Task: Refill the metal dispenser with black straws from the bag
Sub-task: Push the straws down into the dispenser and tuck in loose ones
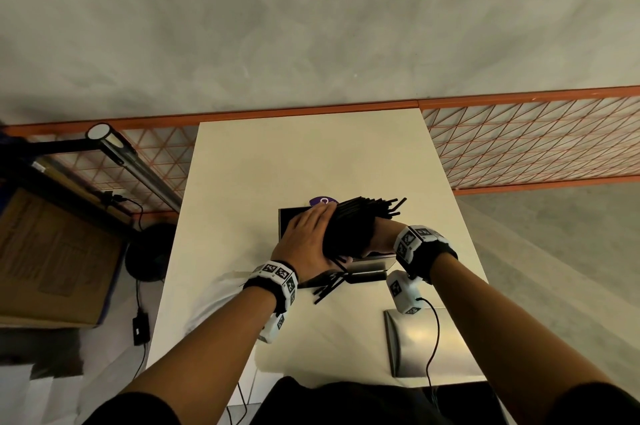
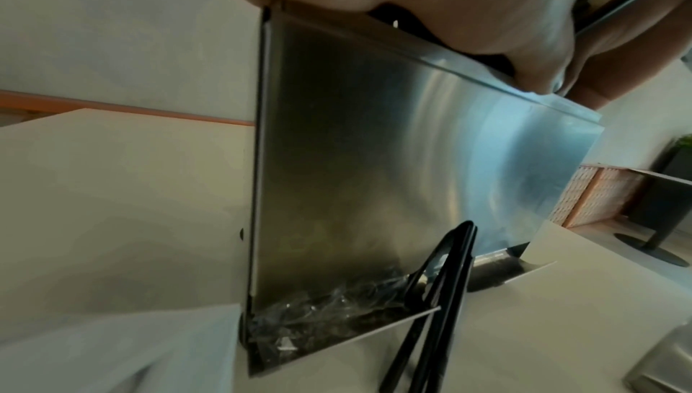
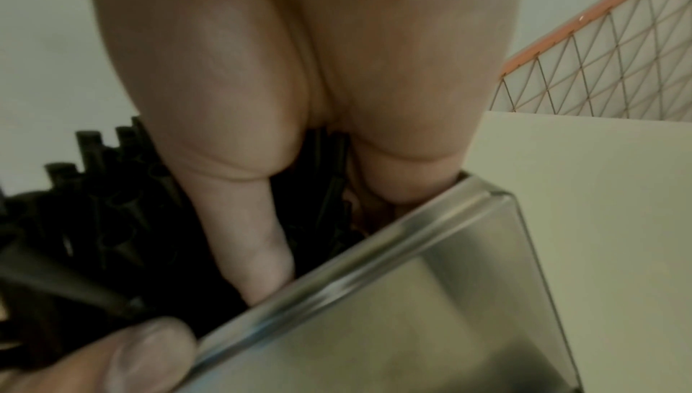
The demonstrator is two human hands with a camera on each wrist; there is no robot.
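Black plastic straws (image 1: 349,225) sit over the steel box dispenser (image 1: 372,264) mid-frame. The right hand (image 1: 382,237) grasps them, the left hand (image 1: 308,237) presses flat-fingered, and loose straws (image 1: 329,286) cross its front edge.

Straw bundle (image 1: 349,227) over dispenser (image 1: 370,265), on table (image 1: 277,154)

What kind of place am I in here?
Probably a café or snack bar: a metal straw dispenser, black straws held over it, and a pedestal table beyond.

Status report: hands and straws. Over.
Left hand flat against straw bundle, right hand gripping it. Bundle at dispenser open top. Loose straws at dispenser's front.
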